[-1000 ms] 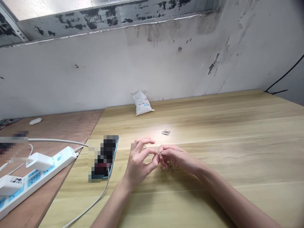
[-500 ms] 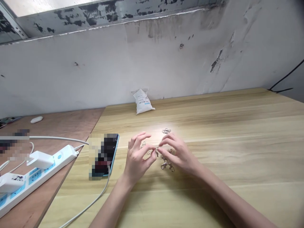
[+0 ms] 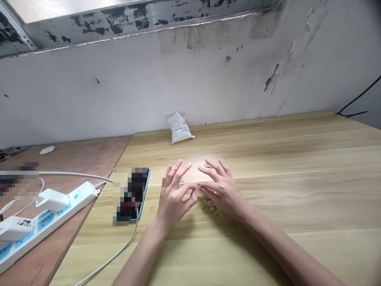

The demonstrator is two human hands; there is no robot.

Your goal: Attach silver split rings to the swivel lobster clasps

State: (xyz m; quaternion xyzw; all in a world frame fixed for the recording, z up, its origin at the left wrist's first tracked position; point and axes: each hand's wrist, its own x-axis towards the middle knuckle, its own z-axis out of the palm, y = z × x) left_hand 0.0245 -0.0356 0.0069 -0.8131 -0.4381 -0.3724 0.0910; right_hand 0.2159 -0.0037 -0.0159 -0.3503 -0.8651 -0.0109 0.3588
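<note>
Between my two hands is a small metal swivel clasp (image 3: 198, 188), mostly hidden by the fingertips. My left hand (image 3: 175, 194) pinches it with thumb and index finger, the other fingers raised and spread. From the right, my right hand (image 3: 223, 188) closes thumb and index finger on the same piece, its remaining fingers lifted. Under the right hand lie several metal swivel clasps (image 3: 210, 205) on the table, partly covered. Small metal rings (image 3: 181, 182) show behind the left hand's fingers. Farther back, a little pile of metal pieces (image 3: 207, 165) is half hidden by the right fingers.
A white plastic packet (image 3: 180, 128) leans near the wall. To the left lies a partly blurred phone (image 3: 139, 194) with a charging cable (image 3: 126, 246). A white power strip (image 3: 47, 222) with plugs rests on the brown table (image 3: 98, 159). The wooden tabletop (image 3: 297, 178) spreads rightward.
My right hand came away from the clasp pile side, and its fingers opened outward while thumb and index stayed at the clasp. The left hand's free fingers rose. The clasp turned and is more hidden.
</note>
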